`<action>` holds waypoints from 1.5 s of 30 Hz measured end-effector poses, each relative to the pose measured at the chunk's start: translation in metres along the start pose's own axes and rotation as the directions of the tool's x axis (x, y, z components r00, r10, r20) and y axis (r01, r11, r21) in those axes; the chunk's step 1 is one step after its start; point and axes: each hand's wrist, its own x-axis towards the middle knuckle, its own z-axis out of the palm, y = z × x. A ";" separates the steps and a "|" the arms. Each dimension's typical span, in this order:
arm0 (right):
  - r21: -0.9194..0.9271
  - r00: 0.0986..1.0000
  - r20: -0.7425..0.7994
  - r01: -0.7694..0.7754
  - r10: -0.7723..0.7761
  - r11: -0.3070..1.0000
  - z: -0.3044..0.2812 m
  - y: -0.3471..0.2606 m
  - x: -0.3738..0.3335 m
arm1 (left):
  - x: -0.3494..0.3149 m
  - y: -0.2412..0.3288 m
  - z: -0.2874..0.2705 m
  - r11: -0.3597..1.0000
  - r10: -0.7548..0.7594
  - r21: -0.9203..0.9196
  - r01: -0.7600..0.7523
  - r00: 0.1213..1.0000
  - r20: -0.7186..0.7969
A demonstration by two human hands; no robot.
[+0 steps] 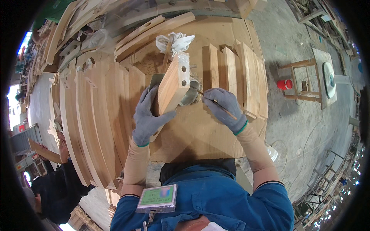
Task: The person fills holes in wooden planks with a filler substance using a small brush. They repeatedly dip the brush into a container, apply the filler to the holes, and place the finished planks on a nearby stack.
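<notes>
My gloved left hand (148, 117) grips a thick wooden piece (171, 90), fingers on one side and thumb on the other. The piece stands tilted, its pale end face turned up with two dark round holes in it. In my gloved right hand (224, 107) is a thin brown stick (231, 114), pinched like a pen; I cannot make out whether its end has bristles. Its far end reaches a round metal can (190, 97) just right of the wooden piece, which partly hides the can. Beyond them lies a crumpled white plastic bag (181, 41) with a wooden strip (167, 54) beside it.
Long wooden pieces stand in a row on the left (102, 127), and shorter ones (252, 81) on the right. Cardboard (192, 142) covers the table. Another person (58, 192) is at lower left. A fan (329, 79) and a red container (284, 84) are off to the right.
</notes>
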 end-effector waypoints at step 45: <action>0.976 0.711 0.215 -0.146 0.670 -0.158 0.017 -0.053 -0.055 | -0.021 -0.014 -0.031 0.882 0.003 -0.471 -0.008 1.000 -0.013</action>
